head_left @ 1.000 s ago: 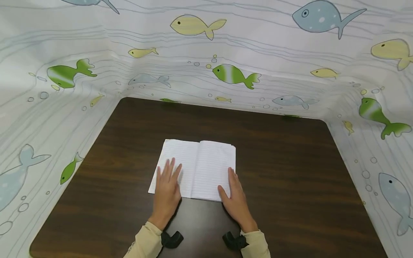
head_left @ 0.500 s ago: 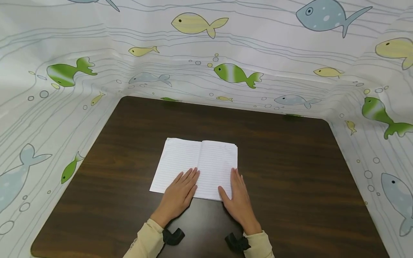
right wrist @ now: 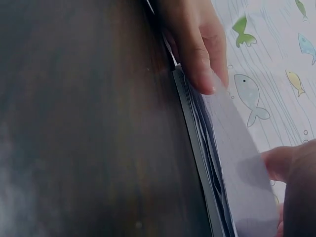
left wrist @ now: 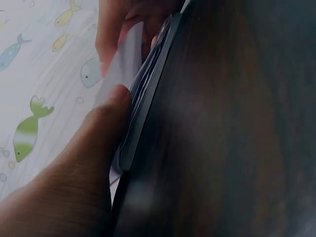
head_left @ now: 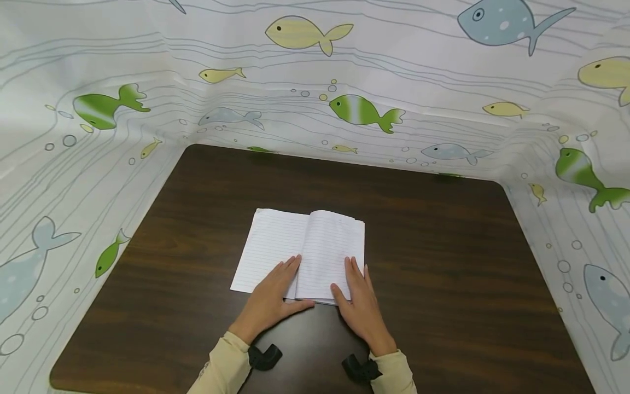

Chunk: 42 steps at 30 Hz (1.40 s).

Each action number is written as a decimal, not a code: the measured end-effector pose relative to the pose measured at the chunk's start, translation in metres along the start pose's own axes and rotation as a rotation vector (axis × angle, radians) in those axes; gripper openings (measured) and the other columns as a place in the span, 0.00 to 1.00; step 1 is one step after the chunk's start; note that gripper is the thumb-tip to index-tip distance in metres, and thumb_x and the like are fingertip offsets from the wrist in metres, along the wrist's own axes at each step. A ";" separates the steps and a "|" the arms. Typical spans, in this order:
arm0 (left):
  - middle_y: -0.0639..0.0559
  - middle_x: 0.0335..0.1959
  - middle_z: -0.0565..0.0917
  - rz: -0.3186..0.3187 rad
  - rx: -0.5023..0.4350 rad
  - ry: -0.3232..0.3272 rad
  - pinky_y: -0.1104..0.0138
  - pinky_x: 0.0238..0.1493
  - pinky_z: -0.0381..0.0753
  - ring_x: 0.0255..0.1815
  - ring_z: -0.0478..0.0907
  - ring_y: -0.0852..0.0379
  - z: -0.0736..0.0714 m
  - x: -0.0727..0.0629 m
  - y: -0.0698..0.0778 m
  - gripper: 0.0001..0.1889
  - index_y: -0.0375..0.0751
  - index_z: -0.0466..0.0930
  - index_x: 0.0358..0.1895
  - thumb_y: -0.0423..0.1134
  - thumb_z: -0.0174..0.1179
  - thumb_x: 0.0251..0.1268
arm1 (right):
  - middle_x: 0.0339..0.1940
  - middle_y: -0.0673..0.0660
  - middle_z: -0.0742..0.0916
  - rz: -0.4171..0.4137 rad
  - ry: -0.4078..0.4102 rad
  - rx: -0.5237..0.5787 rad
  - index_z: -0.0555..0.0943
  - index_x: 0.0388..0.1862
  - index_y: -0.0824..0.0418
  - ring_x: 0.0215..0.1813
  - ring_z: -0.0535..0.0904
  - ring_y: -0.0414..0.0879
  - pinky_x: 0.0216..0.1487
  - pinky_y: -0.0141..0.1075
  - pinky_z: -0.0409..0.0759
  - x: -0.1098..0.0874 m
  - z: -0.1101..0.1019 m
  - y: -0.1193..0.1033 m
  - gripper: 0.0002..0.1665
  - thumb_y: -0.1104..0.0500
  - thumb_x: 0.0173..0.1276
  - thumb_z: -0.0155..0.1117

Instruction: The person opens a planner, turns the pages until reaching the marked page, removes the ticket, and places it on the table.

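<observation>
An open lined notebook [head_left: 278,235] lies on the dark wooden table, its right page [head_left: 328,235] bulging up near the fold. My left hand [head_left: 269,298] rests over the lower left page, fingertips at the fold and thumb stretched out along the bottom edge. In the left wrist view, the left thumb [left wrist: 106,116] touches the page edges. My right hand [head_left: 361,303] lies at the lower right corner, fingers nearly straight on the right page and thumb apart from them. From the right wrist side, the upper sheet [right wrist: 242,163] stands raised off the stacked pages below.
The brown table [head_left: 443,262] extends around the notebook on all sides. A white sheet printed with fish [head_left: 285,71] walls it in at the back and both sides. Each wrist carries a black camera mount [head_left: 264,357] by the cream sleeve [head_left: 221,364].
My left hand has shifted from mid left page to the fold, and its thumb has spread out to the right. The right page has bulged up; my right fingers have moved slightly left on it.
</observation>
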<state>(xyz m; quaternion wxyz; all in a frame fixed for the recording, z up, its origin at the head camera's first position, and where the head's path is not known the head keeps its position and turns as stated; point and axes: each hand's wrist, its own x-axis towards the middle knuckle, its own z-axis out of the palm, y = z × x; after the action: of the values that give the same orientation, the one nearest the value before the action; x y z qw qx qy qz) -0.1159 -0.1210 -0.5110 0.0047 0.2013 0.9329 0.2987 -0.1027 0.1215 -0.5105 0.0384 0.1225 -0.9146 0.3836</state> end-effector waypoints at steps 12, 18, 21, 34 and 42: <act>0.36 0.79 0.65 0.133 -0.082 0.120 0.51 0.80 0.56 0.80 0.61 0.42 0.004 -0.002 -0.001 0.43 0.30 0.59 0.79 0.44 0.69 0.68 | 0.84 0.64 0.59 0.026 0.074 0.294 0.53 0.84 0.69 0.84 0.51 0.60 0.82 0.30 0.37 0.000 0.000 0.008 0.32 0.58 0.87 0.40; 0.32 0.82 0.54 0.087 -0.220 0.260 0.54 0.77 0.64 0.81 0.58 0.39 0.006 0.002 0.003 0.42 0.35 0.54 0.82 0.39 0.66 0.70 | 0.86 0.64 0.51 0.073 0.083 0.472 0.43 0.85 0.67 0.86 0.44 0.59 0.76 0.18 0.41 0.001 -0.003 0.010 0.34 0.59 0.89 0.34; 0.33 0.82 0.53 0.010 -0.328 0.460 0.66 0.78 0.59 0.80 0.58 0.38 0.007 0.004 0.003 0.42 0.36 0.50 0.83 0.31 0.62 0.72 | 0.86 0.63 0.53 0.093 0.076 0.456 0.44 0.85 0.67 0.86 0.44 0.58 0.75 0.16 0.41 0.001 -0.003 0.009 0.36 0.57 0.88 0.40; 0.42 0.77 0.69 0.150 -0.006 0.346 0.54 0.81 0.57 0.79 0.64 0.46 0.009 0.007 -0.003 0.26 0.34 0.73 0.73 0.34 0.59 0.75 | 0.86 0.63 0.54 0.187 0.074 0.288 0.48 0.85 0.66 0.85 0.47 0.62 0.80 0.65 0.47 0.002 -0.005 0.003 0.46 0.52 0.80 0.58; 0.39 0.73 0.74 0.183 0.114 0.158 0.51 0.76 0.66 0.75 0.70 0.46 0.008 0.004 0.005 0.27 0.30 0.71 0.73 0.39 0.59 0.77 | 0.85 0.66 0.54 0.166 0.081 0.218 0.50 0.85 0.68 0.84 0.48 0.65 0.79 0.66 0.50 0.002 -0.001 0.003 0.49 0.50 0.77 0.63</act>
<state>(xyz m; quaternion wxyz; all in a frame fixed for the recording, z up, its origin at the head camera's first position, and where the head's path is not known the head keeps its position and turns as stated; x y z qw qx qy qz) -0.1162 -0.1110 -0.5144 -0.1075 0.2616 0.9235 0.2592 -0.1053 0.1239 -0.5110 0.0296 0.0344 -0.8722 0.4871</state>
